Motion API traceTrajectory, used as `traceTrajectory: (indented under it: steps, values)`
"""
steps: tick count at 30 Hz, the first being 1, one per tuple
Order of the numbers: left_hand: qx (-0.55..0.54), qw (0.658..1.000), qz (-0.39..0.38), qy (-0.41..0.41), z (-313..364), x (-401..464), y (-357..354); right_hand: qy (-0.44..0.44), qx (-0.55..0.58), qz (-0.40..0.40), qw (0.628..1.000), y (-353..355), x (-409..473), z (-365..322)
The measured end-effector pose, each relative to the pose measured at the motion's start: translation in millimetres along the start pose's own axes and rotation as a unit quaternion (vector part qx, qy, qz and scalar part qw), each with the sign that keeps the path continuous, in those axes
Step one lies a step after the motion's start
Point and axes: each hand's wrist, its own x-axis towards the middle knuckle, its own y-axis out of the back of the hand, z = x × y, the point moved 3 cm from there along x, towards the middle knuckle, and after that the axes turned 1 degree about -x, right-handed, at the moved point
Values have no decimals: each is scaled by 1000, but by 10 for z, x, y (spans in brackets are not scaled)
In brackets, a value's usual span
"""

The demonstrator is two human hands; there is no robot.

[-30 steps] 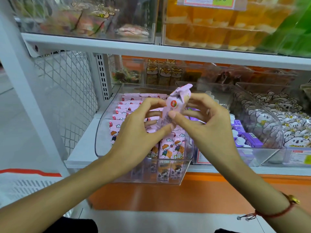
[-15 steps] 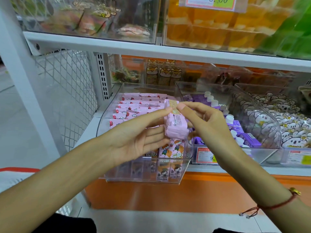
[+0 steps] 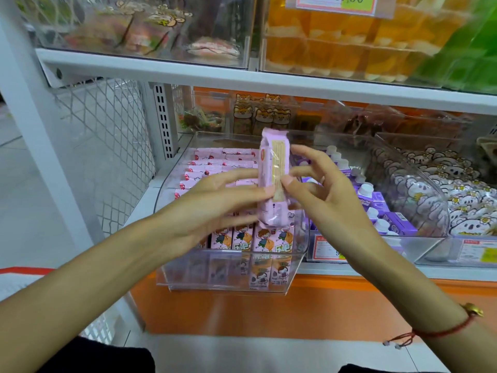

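A person is standing at a shop shelf, holding a pink snack packet (image 3: 273, 181) upright between both hands, in front of and just above a clear plastic bin (image 3: 228, 281). The packet's back seam and a pale printed label are facing the camera.

The left hand (image 3: 215, 208) is reaching in from the left and pinching the packet, with its thumb tip pressing on the near face around the middle and its fingers lying behind. The right hand (image 3: 330, 200) is pinching it from the other side, its thumb tip touching the packet's right edge and its fingers spreading loosely, partly behind the wrapper. A red string bracelet (image 3: 443, 329) with a small gold charm is circling the right wrist.

The bin is sitting on a white shelf (image 3: 150, 205) and is holding rows of matching pink packets (image 3: 215, 162), with the front row showing a cartoon child. Just to the right, a second clear bin is holding purple cartons (image 3: 376, 208) with white caps, and a price label (image 3: 326, 249) is showing on its front. Further right, koala-print packets (image 3: 443, 200) are filling another bin. A wire mesh panel (image 3: 107, 146) is closing off the shelf's left side. On the shelf above, a clear case of orange jelly cups (image 3: 336, 41) is sitting under a blurred price tag (image 3: 344, 2).
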Motion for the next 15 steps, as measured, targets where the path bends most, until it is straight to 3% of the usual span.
traceTrajectory:
  steps: [4, 7, 15]
  values:
    - [110, 982, 55, -146, 13, 19, 120, 72, 16, -18, 997, 3, -24, -37]
    - [134, 966, 58, -213, -23, 31, 135, 92, 23, -26, 995, 14, -28, -31]
    - [154, 952, 76, -252, -26, 38, 130, 94, 32, -15, 995, -21, -32, -58]
